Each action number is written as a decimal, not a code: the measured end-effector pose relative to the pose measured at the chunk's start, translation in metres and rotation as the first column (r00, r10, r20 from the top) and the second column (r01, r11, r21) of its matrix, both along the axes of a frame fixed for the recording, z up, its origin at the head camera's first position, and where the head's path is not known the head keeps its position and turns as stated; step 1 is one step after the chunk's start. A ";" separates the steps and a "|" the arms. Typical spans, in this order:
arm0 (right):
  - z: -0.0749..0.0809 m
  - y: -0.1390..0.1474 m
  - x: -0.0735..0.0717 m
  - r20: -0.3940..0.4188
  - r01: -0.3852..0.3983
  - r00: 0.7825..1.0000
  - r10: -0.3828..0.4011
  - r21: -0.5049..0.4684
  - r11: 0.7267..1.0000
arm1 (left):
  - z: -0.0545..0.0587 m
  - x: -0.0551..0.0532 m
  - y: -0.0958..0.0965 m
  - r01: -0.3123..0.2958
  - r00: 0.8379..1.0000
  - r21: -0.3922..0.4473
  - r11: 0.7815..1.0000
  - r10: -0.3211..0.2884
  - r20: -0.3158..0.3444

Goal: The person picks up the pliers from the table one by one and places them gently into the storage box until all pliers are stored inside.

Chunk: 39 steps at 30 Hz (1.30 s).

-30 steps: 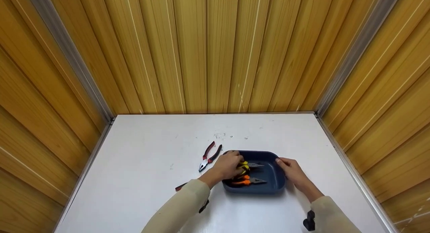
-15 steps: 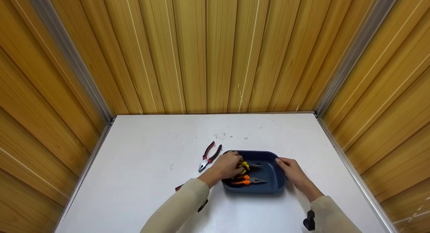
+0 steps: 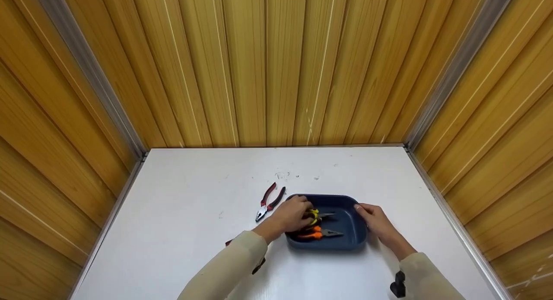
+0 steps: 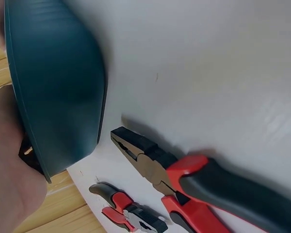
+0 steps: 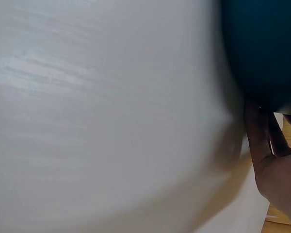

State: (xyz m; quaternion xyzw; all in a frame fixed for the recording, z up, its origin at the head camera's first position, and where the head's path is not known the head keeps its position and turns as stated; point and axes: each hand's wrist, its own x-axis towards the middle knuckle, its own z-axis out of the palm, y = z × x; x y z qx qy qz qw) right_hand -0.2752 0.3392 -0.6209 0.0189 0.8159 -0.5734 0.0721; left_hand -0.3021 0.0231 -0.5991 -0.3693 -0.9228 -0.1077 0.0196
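A dark blue tray (image 3: 356,233) rests on the white table. Inside it, my left hand (image 3: 293,214) grips the handles of yellow-and-black pliers (image 3: 314,214), whose slim jaws point right. Orange-handled long-nose pliers (image 3: 319,234) lie nearer me on the tray's floor. At the tray's right end my right hand (image 3: 379,224) pinches the rim, thumb on top; in the right wrist view its fingers (image 5: 256,131) are under the outer wall. From the left wrist camera, the tray's side hides most of what the left hand holds.
Red-and-black combination pliers (image 3: 265,207) lie with handles spread, just left of the tray. A second red-and-black pair (image 4: 184,177) lies closer to me, mostly covered by the left sleeve in the head view. Wood-patterned walls (image 3: 276,66) enclose the table's back and sides.
The yellow pliers' jaws have turned slightly and drawn a little left within the tray. My left forearm has shifted slightly left. The right hand and tray have stayed in place.
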 end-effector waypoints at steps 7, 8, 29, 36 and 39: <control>0.000 -0.001 0.003 -0.028 0.007 1.000 -0.006 0.033 0.999 | 0.003 0.003 -0.001 0.033 0.999 -0.005 0.999 -0.033 -0.003; 0.000 -0.001 0.004 -0.031 0.008 0.999 -0.007 0.034 0.999 | 0.004 0.004 -0.001 0.037 0.999 -0.004 0.999 -0.037 -0.003; -0.001 -0.003 0.004 -0.029 0.007 1.000 -0.005 0.069 0.998 | 0.017 0.010 -0.021 0.110 0.994 0.056 0.992 -0.109 -0.022; -0.001 -0.002 0.004 -0.021 0.021 1.000 -0.019 0.069 0.997 | 0.018 0.008 -0.028 0.090 0.996 0.063 0.994 -0.088 -0.035; 0.000 -0.002 0.004 -0.024 0.015 1.000 -0.013 0.069 0.997 | 0.020 0.006 -0.030 0.083 0.996 0.047 0.995 -0.082 -0.038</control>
